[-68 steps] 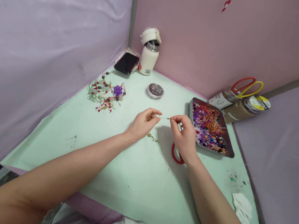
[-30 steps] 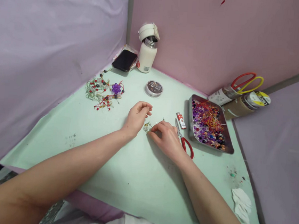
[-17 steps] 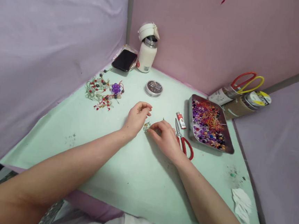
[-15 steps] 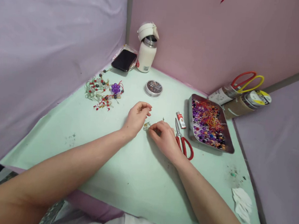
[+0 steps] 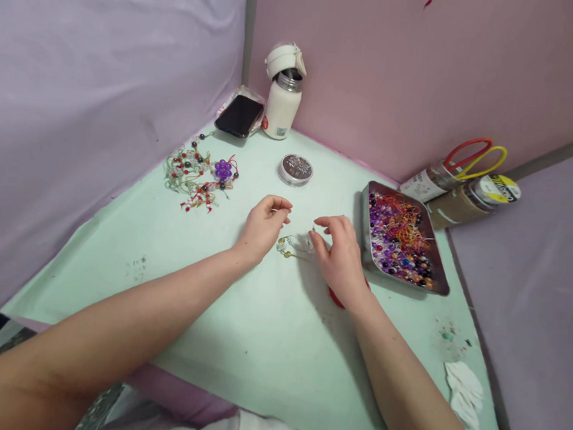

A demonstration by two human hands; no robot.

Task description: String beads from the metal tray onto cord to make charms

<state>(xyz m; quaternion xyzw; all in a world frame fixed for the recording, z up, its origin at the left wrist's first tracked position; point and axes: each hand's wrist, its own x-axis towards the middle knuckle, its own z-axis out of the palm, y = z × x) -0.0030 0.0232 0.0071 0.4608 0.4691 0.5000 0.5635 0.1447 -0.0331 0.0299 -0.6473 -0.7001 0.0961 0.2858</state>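
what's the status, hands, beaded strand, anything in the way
Left hand: fingers curled, grip unclear. Right hand: thumb and forefinger slightly apart, grip unclear. Beaded strand between them. Red handle partly hidden by right hand; nothing seen covering strand.

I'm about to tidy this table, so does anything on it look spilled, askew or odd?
Yes: the white bottle has its lid tilted, metal neck exposed. On the table, at right, dark specks and a green spot look like residue, near a crumpled white tissue.

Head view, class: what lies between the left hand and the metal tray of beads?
Head view: the right hand lies between the left hand and the tray; a beaded strand lies between the two hands.
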